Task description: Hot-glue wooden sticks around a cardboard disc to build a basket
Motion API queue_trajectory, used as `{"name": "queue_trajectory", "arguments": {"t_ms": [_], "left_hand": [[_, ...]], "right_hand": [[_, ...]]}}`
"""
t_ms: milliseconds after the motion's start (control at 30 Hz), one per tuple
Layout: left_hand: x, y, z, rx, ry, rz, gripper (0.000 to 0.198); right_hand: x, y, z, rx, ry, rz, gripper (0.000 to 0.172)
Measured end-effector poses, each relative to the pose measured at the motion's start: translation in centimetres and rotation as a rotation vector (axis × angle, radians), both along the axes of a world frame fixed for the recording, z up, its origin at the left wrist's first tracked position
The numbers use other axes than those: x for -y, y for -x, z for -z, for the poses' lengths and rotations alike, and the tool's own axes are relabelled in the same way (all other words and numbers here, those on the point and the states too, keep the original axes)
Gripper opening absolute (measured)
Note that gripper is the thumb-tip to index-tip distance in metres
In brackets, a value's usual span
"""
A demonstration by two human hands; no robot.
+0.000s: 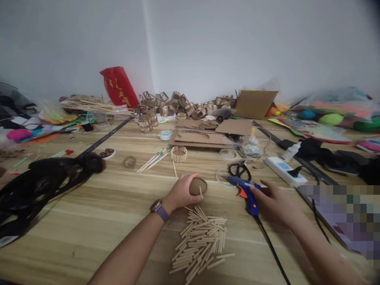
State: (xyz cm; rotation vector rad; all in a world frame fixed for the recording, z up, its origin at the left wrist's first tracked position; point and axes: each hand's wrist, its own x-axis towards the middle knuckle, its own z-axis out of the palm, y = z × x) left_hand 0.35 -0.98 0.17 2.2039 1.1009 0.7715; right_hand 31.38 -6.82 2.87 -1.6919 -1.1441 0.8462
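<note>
Here, near frame centre, the left hand (183,191) curls its fingers around one cardboard disc (196,185), and rightward the right hand (279,202), fingers loosely spread, meets one glue gun (251,202).

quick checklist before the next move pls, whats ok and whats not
1. Left hand has the round brown piece: ok, held.
2. Stick fixed to that piece: cannot tell; it shows by the fingertips.
3. Right hand firmly around the glue gun: cannot tell; fingers are at its rear, blurred.
4. Loose sticks near: ok, piled just in front of the person.
5. Nozzle area uncluttered: not ok; scissors lie close by.
6. Gun hot: cannot tell.
</note>
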Motion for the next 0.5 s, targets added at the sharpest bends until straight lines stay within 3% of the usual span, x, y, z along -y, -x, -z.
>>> {"name": "queue_trajectory", "arguments": {"t_ms": [100, 167, 267, 300, 433, 500], "left_hand": [[0.0, 0.0, -0.1, -0.025, -0.003, 0.005, 0.078], [0.0, 0.0, -0.2, -0.04, -0.012, 0.007, 0.078], [0.0, 0.0, -0.2, -0.055, -0.027, 0.011, 0.077], [0.0, 0.0, -0.1, -0.059, -0.029, 0.012, 0.078], [0.0, 0.1, -0.2, -0.071, -0.038, 0.016, 0.078], [0.0, 0.0, -0.2, -0.075, -0.04, 0.017, 0.078]], "right_hand": [[0.7, 1.1, -1.0, 0.474, -0.236, -0.016, 0.021], [1.6, 3.1, -1.7, 0.622, -0.315, -0.263, 0.019], [3.0, 6.7, -1.9, 0.578, -0.188, -0.787, 0.02], [3.4, 7.7, -1.8, 0.59, -0.152, -0.852, 0.019], [4.3, 9.7, -0.7, 0.74, -0.071, -0.908, 0.005], [4.4, 9.8, -0.4, 0.764, -0.072, -0.923, 0.009]]}}
